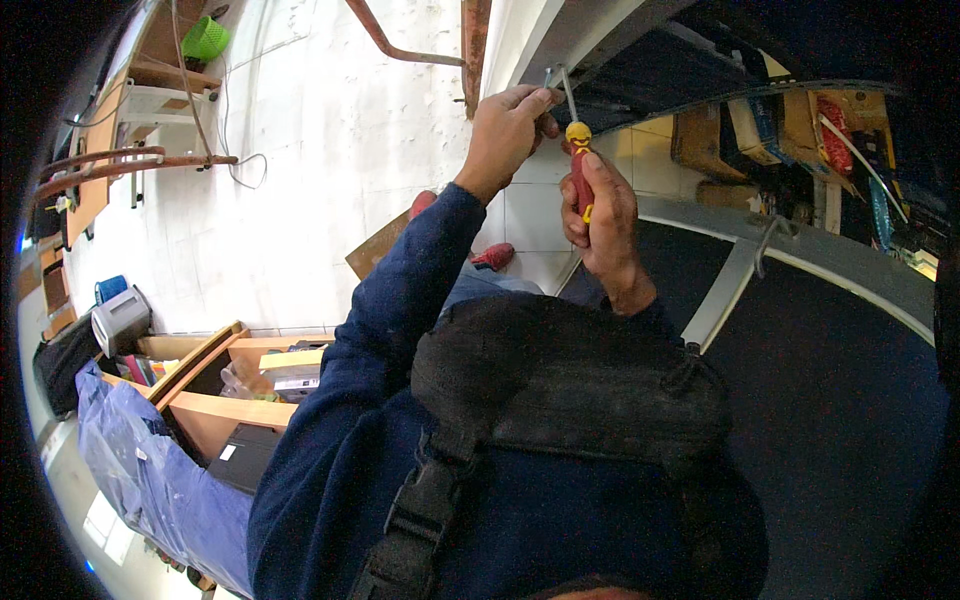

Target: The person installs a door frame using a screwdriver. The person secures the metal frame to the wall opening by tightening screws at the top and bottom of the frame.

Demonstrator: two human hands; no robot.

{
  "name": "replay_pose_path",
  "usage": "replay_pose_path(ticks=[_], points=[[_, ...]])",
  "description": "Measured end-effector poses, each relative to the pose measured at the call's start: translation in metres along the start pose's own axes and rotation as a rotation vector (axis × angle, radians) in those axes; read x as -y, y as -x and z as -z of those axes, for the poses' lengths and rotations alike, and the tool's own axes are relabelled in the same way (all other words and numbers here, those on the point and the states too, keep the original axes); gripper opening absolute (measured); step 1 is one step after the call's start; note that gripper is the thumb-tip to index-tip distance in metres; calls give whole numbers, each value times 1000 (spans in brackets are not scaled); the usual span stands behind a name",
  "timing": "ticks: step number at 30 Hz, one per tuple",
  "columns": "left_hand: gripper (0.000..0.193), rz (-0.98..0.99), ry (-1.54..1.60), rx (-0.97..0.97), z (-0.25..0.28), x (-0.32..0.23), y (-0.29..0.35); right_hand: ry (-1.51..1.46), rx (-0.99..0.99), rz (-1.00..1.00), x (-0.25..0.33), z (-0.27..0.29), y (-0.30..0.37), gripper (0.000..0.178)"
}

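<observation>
My right hand (pixel 606 215) is wrapped round the red and yellow handle of a screwdriver (pixel 580 165). Its metal shaft points up to the underside of a grey metal frame (pixel 590 50). Beside it, my left hand (pixel 510 135) is closed in a pinch at the same frame. A thin metal piece (pixel 548 76), perhaps a screw, stands out between those fingertips and the frame. The fingers hide most of it, and the exact spot where the screwdriver's tip meets the frame is too small to tell.
A grey-edged panel with a dark surface (pixel 820 400) lies to my right, a metal hook (pixel 770 240) on its edge. Cardboard boxes (pixel 700 140) stand beyond. Rusty metal tubing (pixel 400 45) rises ahead. At left are a wooden shelf unit (pixel 220 405) and a green basket (pixel 205 40).
</observation>
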State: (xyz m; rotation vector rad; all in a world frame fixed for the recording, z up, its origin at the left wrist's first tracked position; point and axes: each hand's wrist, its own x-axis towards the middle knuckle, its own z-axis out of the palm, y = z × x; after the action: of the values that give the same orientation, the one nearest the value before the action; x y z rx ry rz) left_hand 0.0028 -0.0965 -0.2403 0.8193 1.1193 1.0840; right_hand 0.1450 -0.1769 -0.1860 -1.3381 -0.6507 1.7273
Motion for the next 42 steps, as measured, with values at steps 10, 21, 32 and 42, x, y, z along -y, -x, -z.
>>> replay_pose_path(ticks=[10, 21, 32, 42], points=[[30, -164, -255, -144, -14, -8, -2, -87, -65, -25, 0, -15, 3, 33], [29, -276, -335, -215, -13, -1, -4, -75, -91, -57, 15, -22, 1, 33], [30, -125, -386, -175, -7, -24, 1, -72, -129, -139, 32, -4, -3, 39], [32, -256, -565, -183, -1, -5, -6, 473, -139, 157, 70, 18, -13, 32]])
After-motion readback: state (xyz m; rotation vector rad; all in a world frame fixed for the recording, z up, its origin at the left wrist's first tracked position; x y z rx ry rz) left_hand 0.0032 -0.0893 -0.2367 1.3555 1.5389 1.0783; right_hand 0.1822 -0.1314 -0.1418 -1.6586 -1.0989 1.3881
